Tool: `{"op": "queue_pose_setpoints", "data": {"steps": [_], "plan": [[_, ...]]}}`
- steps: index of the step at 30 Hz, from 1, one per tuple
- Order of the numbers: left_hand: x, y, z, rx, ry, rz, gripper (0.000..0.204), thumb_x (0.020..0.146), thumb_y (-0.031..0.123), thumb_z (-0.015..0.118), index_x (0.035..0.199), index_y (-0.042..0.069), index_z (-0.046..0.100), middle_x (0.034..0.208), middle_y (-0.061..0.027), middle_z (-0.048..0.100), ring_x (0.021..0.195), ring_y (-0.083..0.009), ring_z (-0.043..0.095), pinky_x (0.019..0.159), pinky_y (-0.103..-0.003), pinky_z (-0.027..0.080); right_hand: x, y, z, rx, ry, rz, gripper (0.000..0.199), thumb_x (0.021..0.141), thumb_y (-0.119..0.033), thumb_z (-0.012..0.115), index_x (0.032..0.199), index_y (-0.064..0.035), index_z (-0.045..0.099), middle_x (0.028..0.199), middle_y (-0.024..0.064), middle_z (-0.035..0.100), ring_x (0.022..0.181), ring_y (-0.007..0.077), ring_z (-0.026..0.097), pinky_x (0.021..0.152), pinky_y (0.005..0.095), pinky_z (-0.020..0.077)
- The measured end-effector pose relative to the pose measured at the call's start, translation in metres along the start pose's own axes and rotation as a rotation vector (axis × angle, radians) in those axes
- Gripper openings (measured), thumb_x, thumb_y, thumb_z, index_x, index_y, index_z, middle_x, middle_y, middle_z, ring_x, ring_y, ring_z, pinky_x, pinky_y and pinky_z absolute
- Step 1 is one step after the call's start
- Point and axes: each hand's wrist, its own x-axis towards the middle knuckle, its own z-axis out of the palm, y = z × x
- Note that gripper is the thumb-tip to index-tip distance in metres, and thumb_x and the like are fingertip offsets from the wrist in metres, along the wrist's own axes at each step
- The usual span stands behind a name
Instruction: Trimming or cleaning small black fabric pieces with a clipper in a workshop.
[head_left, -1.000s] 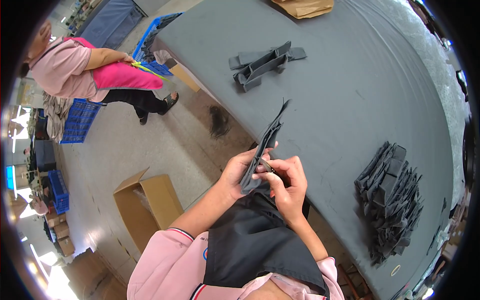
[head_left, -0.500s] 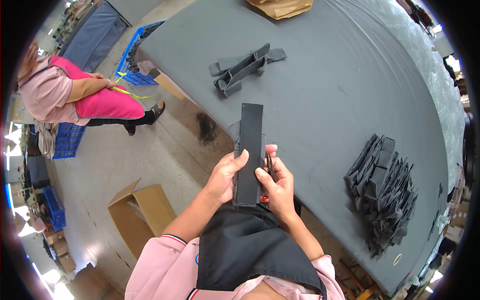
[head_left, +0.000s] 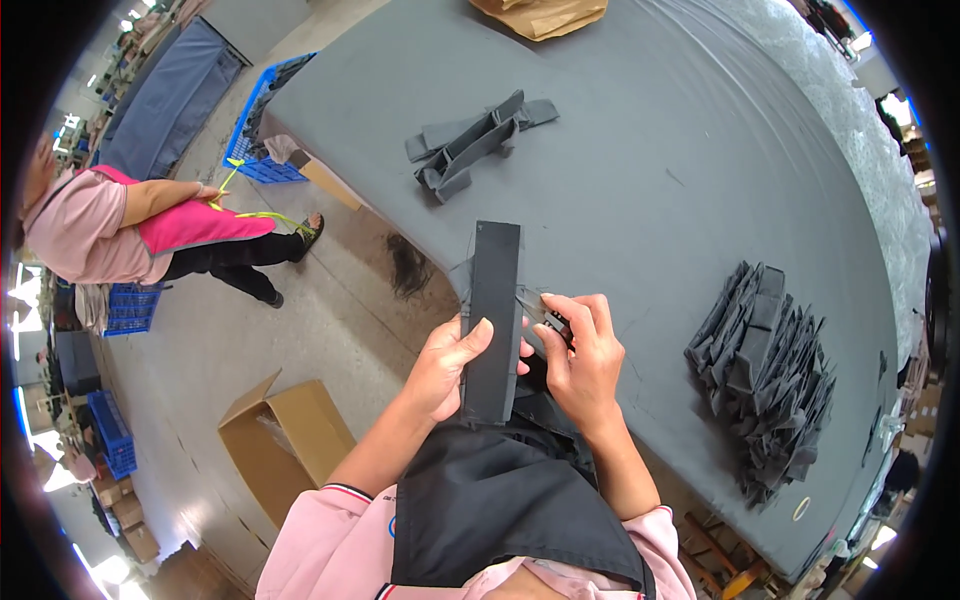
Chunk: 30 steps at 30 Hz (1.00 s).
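A long, flat, dark grey fabric piece (head_left: 495, 320) stands nearly upright in front of me, near the table edge. My left hand (head_left: 447, 367) is closed around its lower part, thumb across the front, fingertips showing past the right side. My right hand (head_left: 583, 352) is closed on a pair of thread snips (head_left: 553, 321), partly hidden by the fingers. The blades point at the right edge of the fabric piece. Whether they touch it I cannot make out.
On the grey-covered table (head_left: 640, 190) lie a few folded grey fabric pieces (head_left: 478, 145), a large pile of similar pieces (head_left: 765, 385) and brown paper (head_left: 545, 14). A cardboard box (head_left: 290, 440) stands on the floor at left. A person in a pink apron (head_left: 205, 230) walks beyond it.
My right hand has moved off the fabric piece to the right, bringing the snips to its edge. The left hand keeps its hold. The person at left has moved slightly down and left.
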Motion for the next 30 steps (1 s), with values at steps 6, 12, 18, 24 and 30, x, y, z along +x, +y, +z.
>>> {"op": "queue_pose_setpoints", "data": {"steps": [6, 12, 18, 24, 30], "plan": [[-0.002, 0.002, -0.003, -0.007, -0.012, -0.019, 0.039, 0.095, 0.032, 0.049, 0.112, -0.004, 0.052, 0.093, -0.0145, 0.063, 0.081, -0.0212, 0.063, 0.073, -0.032, 0.053, -0.006, 0.0, 0.004, 0.073, 0.042, 0.063, 0.025, 0.074, -0.003, 0.067, 0.097, -0.0065, 0.061, 0.082, 0.0065, 0.054, 0.056, 0.0192, 0.055, 0.048, 0.0301, 0.0431], [-0.003, 0.001, -0.002, 0.001, -0.019, -0.02, 0.036, 0.096, 0.028, 0.048, 0.111, -0.004, 0.051, 0.093, -0.0147, 0.062, 0.082, -0.0206, 0.063, 0.073, -0.032, 0.053, -0.006, 0.005, 0.003, 0.03, 0.072, 0.005, 0.023, 0.074, -0.001, 0.067, 0.096, -0.0054, 0.062, 0.078, 0.0067, 0.054, 0.056, 0.0183, 0.055, 0.048, 0.0297, 0.0432], [-0.003, 0.002, -0.007, -0.002, -0.006, -0.03, 0.034, 0.095, 0.026, 0.048, 0.111, -0.004, 0.051, 0.101, -0.0141, 0.059, 0.084, -0.0206, 0.062, 0.072, -0.033, 0.054, -0.007, 0.002, 0.002, 0.141, 0.09, 0.061, 0.02, 0.074, 0.002, 0.066, 0.093, -0.0037, 0.062, 0.078, 0.0069, 0.055, 0.058, 0.0171, 0.055, 0.05, 0.0291, 0.0439], [-0.002, 0.004, -0.003, 0.014, 0.033, -0.085, 0.036, 0.094, 0.027, 0.051, 0.114, -0.003, 0.05, 0.102, -0.0124, 0.059, 0.083, -0.0199, 0.062, 0.072, -0.033, 0.054, -0.009, 0.007, 0.0, 0.17, 0.056, 0.071, 0.021, 0.074, 0.002, 0.067, 0.094, -0.0027, 0.063, 0.081, 0.0083, 0.056, 0.06, 0.0161, 0.056, 0.051, 0.0272, 0.0462], [-0.003, 0.005, 0.001, 0.054, 0.031, -0.108, 0.037, 0.093, 0.028, 0.052, 0.116, -0.002, 0.049, 0.101, -0.0108, 0.059, 0.083, -0.0178, 0.062, 0.072, -0.031, 0.054, 0.004, -0.002, 0.0, 0.146, -0.024, 0.011, 0.021, 0.073, -0.001, 0.068, 0.093, -0.0042, 0.063, 0.081, 0.0068, 0.054, 0.056, 0.016, 0.056, 0.047, 0.0278, 0.0447]]}}
